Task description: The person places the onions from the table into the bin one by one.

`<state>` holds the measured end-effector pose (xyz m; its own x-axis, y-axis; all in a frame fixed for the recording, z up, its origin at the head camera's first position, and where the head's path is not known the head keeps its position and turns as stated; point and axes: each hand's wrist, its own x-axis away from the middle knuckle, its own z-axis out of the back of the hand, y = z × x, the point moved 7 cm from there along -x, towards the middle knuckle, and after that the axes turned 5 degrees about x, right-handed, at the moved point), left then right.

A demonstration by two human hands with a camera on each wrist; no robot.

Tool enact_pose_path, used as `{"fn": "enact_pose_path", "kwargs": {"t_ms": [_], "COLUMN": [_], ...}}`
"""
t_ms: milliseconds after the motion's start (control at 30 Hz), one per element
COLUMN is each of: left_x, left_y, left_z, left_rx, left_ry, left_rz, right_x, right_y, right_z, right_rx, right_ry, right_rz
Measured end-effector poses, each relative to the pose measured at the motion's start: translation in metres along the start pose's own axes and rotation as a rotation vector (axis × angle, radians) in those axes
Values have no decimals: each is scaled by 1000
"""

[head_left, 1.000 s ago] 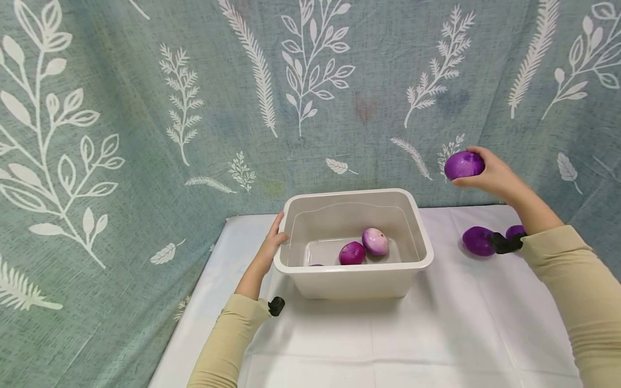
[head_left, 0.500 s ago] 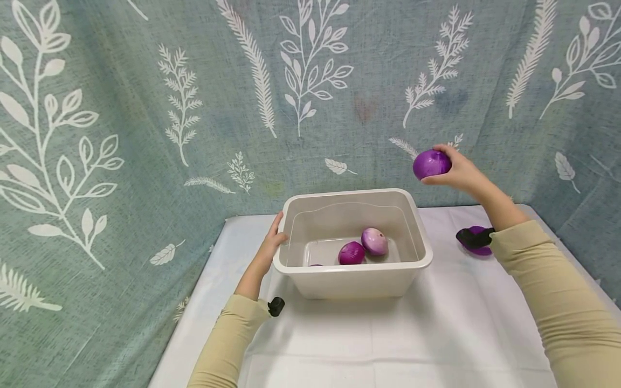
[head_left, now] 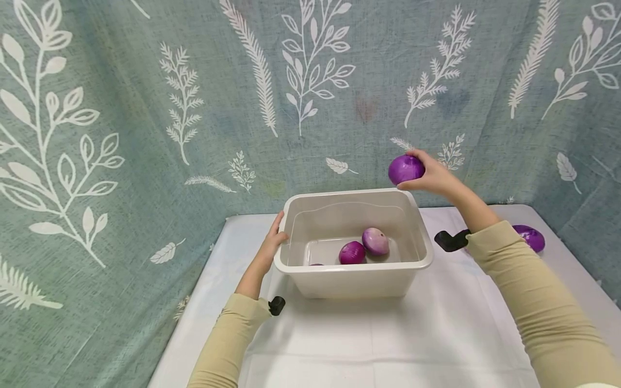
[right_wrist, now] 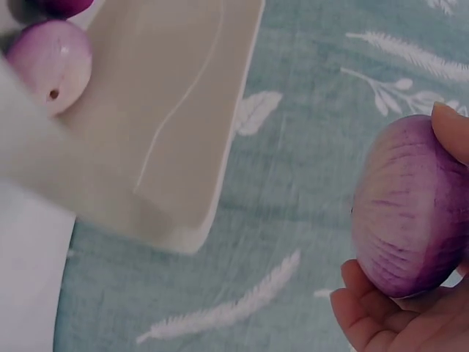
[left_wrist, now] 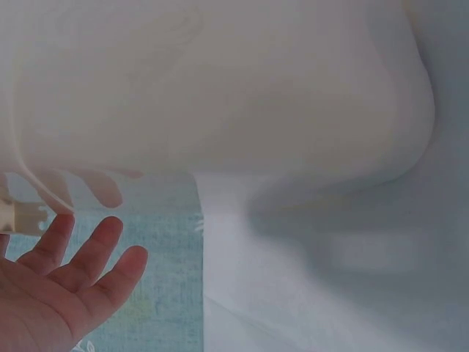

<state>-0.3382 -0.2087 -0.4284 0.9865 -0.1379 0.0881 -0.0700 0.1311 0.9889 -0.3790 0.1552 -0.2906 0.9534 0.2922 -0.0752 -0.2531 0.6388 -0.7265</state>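
While my left hand (head_left: pixel 273 243) rested with fingers straight against the beige tub (head_left: pixel 310 285), my right hand (head_left: pixel 432 175), curled around a purple onion (head_left: pixel 405 169), had carried it leftward to above the tub's far right corner; release into the tub looked imminent.

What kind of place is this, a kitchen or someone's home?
Probably neither: it looks like a staged recording corner. A leaf-print cloth backdrop hangs behind a table under a white sheet, with only a plastic tub and purple onions. Small black cameras are strapped at the person's wrists.
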Motion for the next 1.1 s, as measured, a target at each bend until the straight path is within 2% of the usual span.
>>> {"fn": "enact_pose_path", "kwargs": {"t_ms": [133,267,400,533,700,833,1000,1100], "left_x": [1,9,15,15,14,10,-1,-1], "left_y": [3,13,21,23,22,16,0,-2], "left_z": [-2,-6,-10,-11,-10,-8,0,1], "left_rx": [7,34,16,8,3,19,-6,-26], "left_ry": [0,-10,-12,-15,-17,-11,10,26], "left_rz": [3,10,9,8,3,4,-12,-23], "right_x": [-3,-5,-6,-7,-6,-4,1,4], "right_y": [-3,-5,-6,-7,-6,-6,-5,-1], "right_z": [-9,-19,-29,-37,-44,-44,-39,-34], "right_rx": [3,-4,-14,-21,-24,-35,-44,-46], "right_ry": [-13,-23,-31,-52,-111,-125,-121,-120], "right_rz": [4,5,13,37,23,23,9,-13]}}
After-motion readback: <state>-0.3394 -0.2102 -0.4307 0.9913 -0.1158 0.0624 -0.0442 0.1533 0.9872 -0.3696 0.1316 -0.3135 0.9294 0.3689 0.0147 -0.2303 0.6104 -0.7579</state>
